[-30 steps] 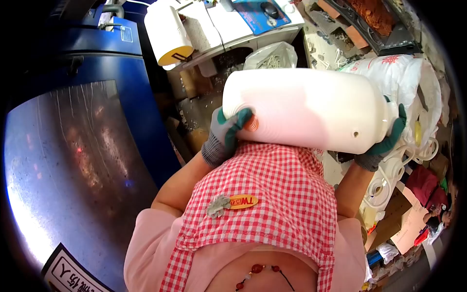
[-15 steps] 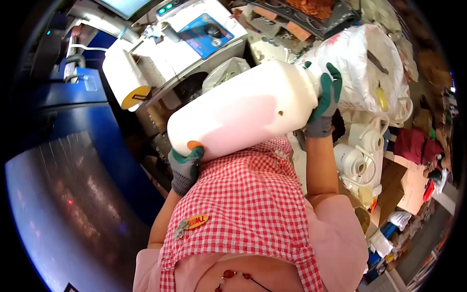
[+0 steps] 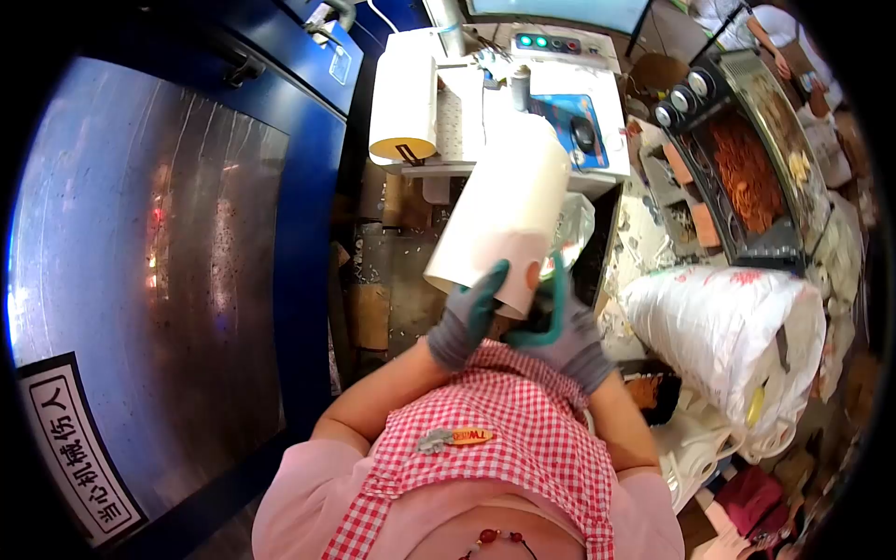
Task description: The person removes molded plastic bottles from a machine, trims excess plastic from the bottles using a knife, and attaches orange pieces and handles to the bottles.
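Observation:
A large white plastic bottle (image 3: pixel 509 201) points away from me at a slant, its near end close to my apron. My left hand (image 3: pixel 467 317), in a grey and green glove, is closed on that near end with the thumb on the wall. On the right side of this end is a round orange mark (image 3: pixel 533 274). Beside it, my right hand (image 3: pixel 565 338), gloved alike and slightly blurred, has its thumb raised apart from the fingers. A dark gap shows between them. Whether its fingertips touch the bottle is unclear.
A blue machine with a metal door (image 3: pixel 187 271) stands left. Ahead is a white table (image 3: pixel 462 103) with a roll (image 3: pixel 403 98), a control box (image 3: pixel 546 43) and a mouse (image 3: pixel 583 133). To the right are a filled white sack (image 3: pixel 719 327), an oven-like box (image 3: pixel 747 159) and another person (image 3: pixel 770 37).
The bottle has swung from lying across my body to pointing away. My right hand has left the neck and come to the near end beside my left hand. My view has turned rightward.

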{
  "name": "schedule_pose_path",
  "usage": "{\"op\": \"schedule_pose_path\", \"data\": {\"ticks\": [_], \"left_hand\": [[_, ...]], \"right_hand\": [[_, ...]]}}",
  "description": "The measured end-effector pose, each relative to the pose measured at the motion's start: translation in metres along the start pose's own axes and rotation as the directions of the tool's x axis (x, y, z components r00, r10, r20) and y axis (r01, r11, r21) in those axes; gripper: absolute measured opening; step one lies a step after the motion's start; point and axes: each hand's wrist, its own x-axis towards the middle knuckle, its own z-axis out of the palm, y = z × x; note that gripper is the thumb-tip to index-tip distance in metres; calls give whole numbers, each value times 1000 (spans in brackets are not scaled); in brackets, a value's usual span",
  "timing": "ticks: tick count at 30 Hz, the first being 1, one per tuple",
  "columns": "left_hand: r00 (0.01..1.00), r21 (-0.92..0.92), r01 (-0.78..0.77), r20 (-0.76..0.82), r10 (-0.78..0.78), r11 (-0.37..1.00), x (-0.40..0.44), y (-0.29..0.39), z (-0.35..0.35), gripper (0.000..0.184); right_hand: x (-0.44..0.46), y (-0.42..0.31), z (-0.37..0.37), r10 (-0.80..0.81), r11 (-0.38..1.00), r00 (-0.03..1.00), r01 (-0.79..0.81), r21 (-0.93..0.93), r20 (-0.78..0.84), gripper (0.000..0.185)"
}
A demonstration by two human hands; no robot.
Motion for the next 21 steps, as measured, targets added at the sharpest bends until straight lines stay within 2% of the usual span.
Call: {"op": "schedule_pose_path", "data": {"ticks": [1,3,4,5,6,7,8,9,10,11,12,13,14,15,16,17,18,19,20,21], "left_hand": [[999,15,-54,-3,54,998,5,-8,6,39],[998,202,52,9,-55,978,9,-10,13,42],[982,422,0,173,-81,907,11,-3,6,44],[980,438,-69,196,-20,896,10,-19,-2,43],[900,601,-110,398,-177,792,8,21,-1,42],[763,722,-192,536,-361,664,1,67,-7,42],[835,603,-271,536,-128,750,0,71,-42,34],[862,476,-373,494,108,797,3,73,-75,26],[884,441,-459,311,349,772,20,93,-91,25],[875,487,-461,110,471,742,46,108,-126,28],[817,533,-439,-98,568,723,71,123,-161,33],[755,709,-356,-166,634,609,118,105,-233,57],[788,867,-74,-252,562,492,163,93,-293,83],[824,950,86,-237,514,300,187,110,-305,100],[840,918,146,-312,444,369,220,112,-322,109],[872,926,114,-267,411,361,254,111,-348,95],[879,937,178,-289,378,300,285,125,-350,83],[883,940,244,-317,347,238,302,137,-348,71],[870,954,118,-232,435,274,302,151,-337,59],[839,954,-8,-156,522,299,300,162,-329,49]], "right_hand": [[4,-5,18,135,981,991,-135,-137,-12,114],[20,24,46,202,951,952,-246,-188,-228,106],[24,25,44,216,974,945,-226,-9,-247,103],[19,23,38,220,974,929,-226,16,-296,90],[10,58,40,11,940,964,-101,-325,-267,79],[0,91,43,-176,780,970,35,-625,-166,68],[-3,90,41,134,988,941,-153,-35,-312,55],[-4,87,39,458,779,854,-251,575,-247,43],[-9,84,37,432,821,855,-241,518,-287,36],[-18,82,37,408,857,855,-238,456,-319,31],[-31,90,41,470,815,832,-280,508,-295,28],[-33,98,46,527,768,806,-316,557,-268,25],[-18,72,50,481,813,800,-254,523,-359,24],[-18,81,56,564,676,790,-274,684,-242,24],[-12,80,64,570,641,786,-243,728,-239,24],[-7,78,72,577,604,781,-211,769,-239,24],[0,78,76,582,609,773,-208,766,-253,24],[4,78,77,310,943,890,-243,228,-334,24],[10,81,81,179,973,944,-212,-94,-276,24],[15,84,85,44,907,977,-128,-400,-211,25]]}}
